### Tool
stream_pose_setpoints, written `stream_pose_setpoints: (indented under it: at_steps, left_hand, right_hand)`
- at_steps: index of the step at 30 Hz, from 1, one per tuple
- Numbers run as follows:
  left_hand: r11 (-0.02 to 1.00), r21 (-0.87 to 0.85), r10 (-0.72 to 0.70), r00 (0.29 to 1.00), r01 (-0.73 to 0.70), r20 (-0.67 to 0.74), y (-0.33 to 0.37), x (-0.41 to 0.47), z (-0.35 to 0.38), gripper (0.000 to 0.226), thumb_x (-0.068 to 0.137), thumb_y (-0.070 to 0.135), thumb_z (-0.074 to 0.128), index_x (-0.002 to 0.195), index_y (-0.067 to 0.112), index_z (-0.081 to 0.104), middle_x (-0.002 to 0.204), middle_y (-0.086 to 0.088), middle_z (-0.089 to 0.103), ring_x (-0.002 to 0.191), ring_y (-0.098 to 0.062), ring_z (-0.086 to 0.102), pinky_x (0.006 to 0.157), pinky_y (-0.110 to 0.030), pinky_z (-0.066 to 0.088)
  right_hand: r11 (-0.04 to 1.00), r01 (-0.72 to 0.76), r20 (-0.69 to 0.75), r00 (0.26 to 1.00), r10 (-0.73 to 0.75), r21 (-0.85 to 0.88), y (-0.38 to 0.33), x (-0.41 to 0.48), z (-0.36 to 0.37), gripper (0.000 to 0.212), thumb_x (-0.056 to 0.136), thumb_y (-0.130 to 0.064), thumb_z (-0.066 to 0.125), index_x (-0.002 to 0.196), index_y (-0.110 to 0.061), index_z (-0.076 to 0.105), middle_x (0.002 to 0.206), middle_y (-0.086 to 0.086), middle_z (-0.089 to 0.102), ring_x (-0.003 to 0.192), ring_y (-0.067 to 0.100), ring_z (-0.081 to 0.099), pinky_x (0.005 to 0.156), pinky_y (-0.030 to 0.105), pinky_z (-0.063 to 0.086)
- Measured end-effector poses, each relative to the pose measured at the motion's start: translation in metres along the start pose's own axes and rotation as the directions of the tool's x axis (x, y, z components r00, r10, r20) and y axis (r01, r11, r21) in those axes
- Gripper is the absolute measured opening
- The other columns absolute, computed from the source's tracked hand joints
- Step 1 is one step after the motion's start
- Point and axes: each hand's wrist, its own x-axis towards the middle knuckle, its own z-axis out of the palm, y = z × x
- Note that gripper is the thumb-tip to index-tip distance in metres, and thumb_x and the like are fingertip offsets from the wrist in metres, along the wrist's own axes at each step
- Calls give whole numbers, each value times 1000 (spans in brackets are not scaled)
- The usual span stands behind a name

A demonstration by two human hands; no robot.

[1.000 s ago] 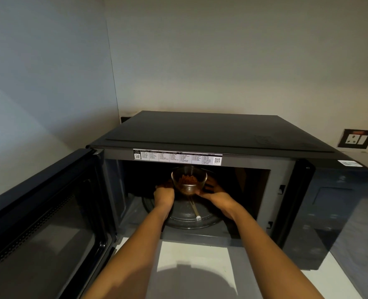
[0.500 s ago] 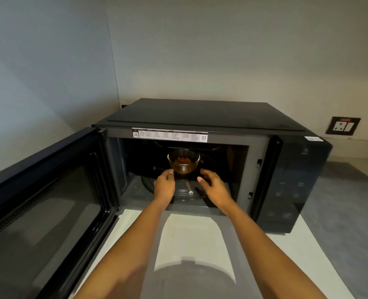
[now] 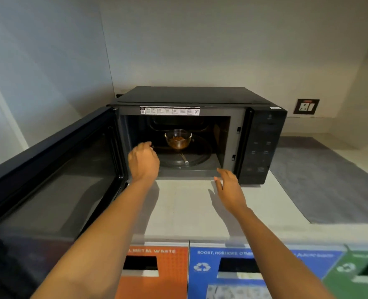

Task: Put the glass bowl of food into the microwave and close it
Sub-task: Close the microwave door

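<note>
A clear glass bowl [image 3: 178, 139] with brown food stands on the round turntable [image 3: 191, 157] inside the black microwave [image 3: 191, 98]. The microwave door [image 3: 55, 175] hangs wide open to the left. My left hand [image 3: 143, 161] hovers at the left of the oven mouth, fingers loosely curled, holding nothing. My right hand [image 3: 229, 187] is outside the oven, low at the right front, fingers spread and empty. Neither hand touches the bowl.
The microwave stands on a white counter [image 3: 189, 210] in a corner. A grey mat [image 3: 330, 182] lies to its right. A wall socket [image 3: 306, 106] sits behind. Orange [image 3: 157, 275], blue [image 3: 239, 272] and green [image 3: 360, 272] waste bin panels run below the counter edge.
Both hands have let go of the bowl and drawn back out of the oven. The bowl stays on the turntable. My view has pulled back from the microwave.
</note>
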Motion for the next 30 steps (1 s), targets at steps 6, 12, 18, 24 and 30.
stream_pose_setpoints:
  at_steps: [6, 12, 18, 24, 30]
  left_hand:
    - [963, 259, 100, 990, -70, -103, -7, 3, -50, 41, 91, 7, 45, 132, 3, 52, 134, -18, 56, 129, -33, 46, 119, -43, 21]
    - [878, 468, 165, 982, -105, -90, -8, 9, -90, 45, 90, 8, 47, 134, 1, 49, 141, -21, 47, 134, -36, 39, 121, -47, 14]
    - [730, 684, -10, 1000, -2, 14, -9, 14, -120, 54, 90, 19, 51, 140, 4, 37, 145, -20, 39, 132, -36, 37, 115, -43, 26]
    - [611, 792, -168, 979, 14, 112, 0, 10, -136, 73, 91, 25, 51, 151, 5, 13, 152, -22, 30, 138, -39, 32, 116, -46, 27]
    - [690, 723, -274, 913, -34, 304, 16, 31, -165, 46, 99, 27, 39, 139, 4, 41, 144, -18, 43, 132, -36, 42, 107, -41, 37]
  right_hand:
    - [981, -135, 100, 984, 150, -137, 20, -37, -6, 54, 96, -39, 36, 144, -16, 26, 154, 4, 26, 140, 24, 28, 113, 37, 27]
    - [939, -134, 179, 964, 198, -318, 40, -57, -10, 58, 97, -40, 34, 145, -11, 21, 155, 6, 22, 141, 25, 24, 116, 37, 26]
    - [925, -113, 208, 958, 198, -362, 53, -69, -4, 54, 98, -37, 28, 145, -10, 22, 155, 6, 22, 143, 24, 20, 118, 36, 21]
    - [922, -102, 206, 960, 190, -373, 55, -69, -2, 55, 98, -38, 27, 145, -12, 20, 155, 5, 21, 143, 24, 19, 118, 36, 20]
    - [924, -111, 213, 956, 200, -367, 55, -69, -2, 55, 98, -38, 26, 146, -12, 18, 156, 6, 18, 144, 24, 17, 119, 36, 19]
